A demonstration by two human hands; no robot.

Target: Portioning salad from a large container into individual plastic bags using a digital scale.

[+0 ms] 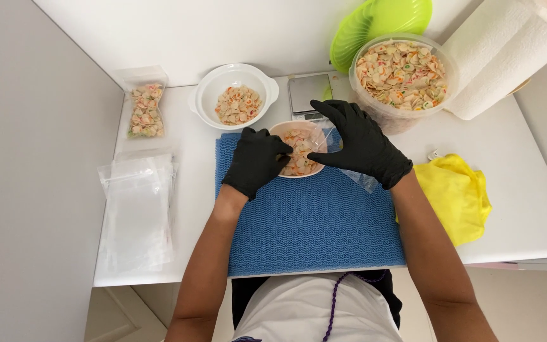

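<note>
Head view only, looking straight down on a white table (527, 215) with a blue mat (314, 228) at its centre. At the mat's 12 o'clock edge sits a small pale bowl (299, 130) of coloured shell-shaped snacks, with a clear plastic bag (357, 178) lying beside it toward 3 o'clock, one end lifted over the bowl.

The left hand (256, 161), in a black glove, is curled at the bowl's 9 o'clock rim, fingertips pinched together just over the snacks; whether it grips any pieces cannot be told. The right hand (361, 142), also gloved, arches over the bowl's 3 o'clock side, thumb and fingers spread, apparently holding the bag's mouth open.

The bag looks thin, limp and slippery, so it is best taken by its top edge; the shells look light, dry and brittle, so they want a loose pinch rather than a squeeze.

Counted: one small bowl, one white handled bowl (236, 95) of shells at 11 o'clock, one large clear tub (403, 76) of shells at 1 o'clock, one filled bag (146, 109) at 10 o'clock, one stack of empty bags (137, 212) at 8 o'clock, one scale (309, 94), one yellow cloth (456, 193), one paper towel roll (508, 54), one stack of green plates (375, 22).
</note>
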